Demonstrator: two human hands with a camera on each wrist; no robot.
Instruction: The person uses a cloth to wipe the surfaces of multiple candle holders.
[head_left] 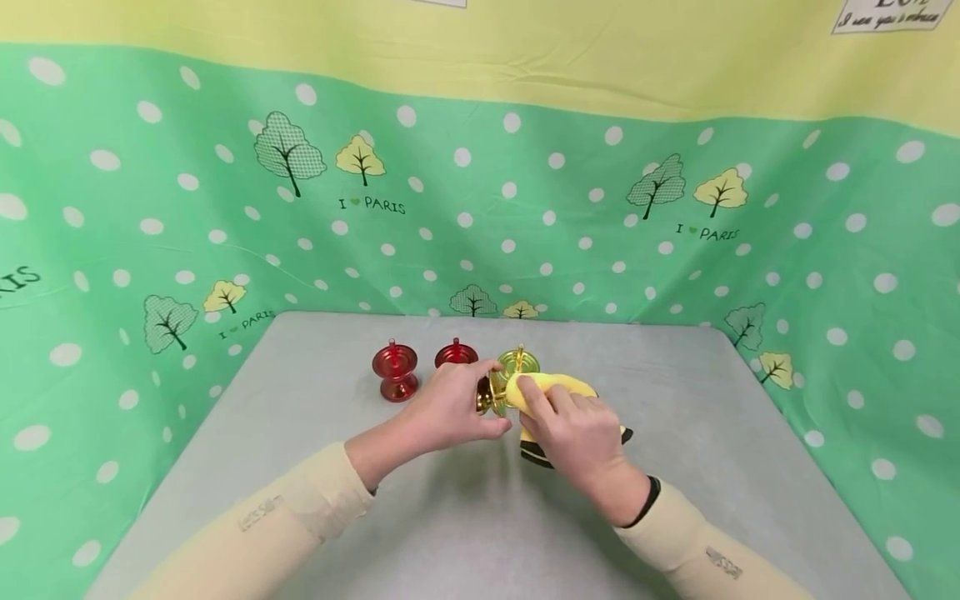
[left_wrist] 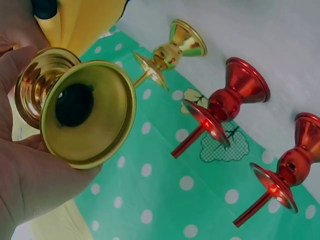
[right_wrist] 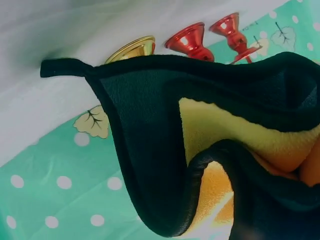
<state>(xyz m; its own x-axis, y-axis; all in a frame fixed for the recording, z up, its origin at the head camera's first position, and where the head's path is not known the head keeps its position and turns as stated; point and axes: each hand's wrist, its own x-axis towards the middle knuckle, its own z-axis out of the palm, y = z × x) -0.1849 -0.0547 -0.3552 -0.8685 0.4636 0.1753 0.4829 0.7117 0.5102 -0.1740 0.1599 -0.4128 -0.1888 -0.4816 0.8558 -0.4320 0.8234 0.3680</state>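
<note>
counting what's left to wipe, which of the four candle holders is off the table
The gold candle holder gripped in the left hand; the other gold one and both red ones stand on the table.

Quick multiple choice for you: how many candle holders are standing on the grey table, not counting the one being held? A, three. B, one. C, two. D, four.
A: two red candle holders and one gold candle holder stand on the grey table, while the left hand grips another gold holder and the right hand presses a yellow cloth to it.
</note>
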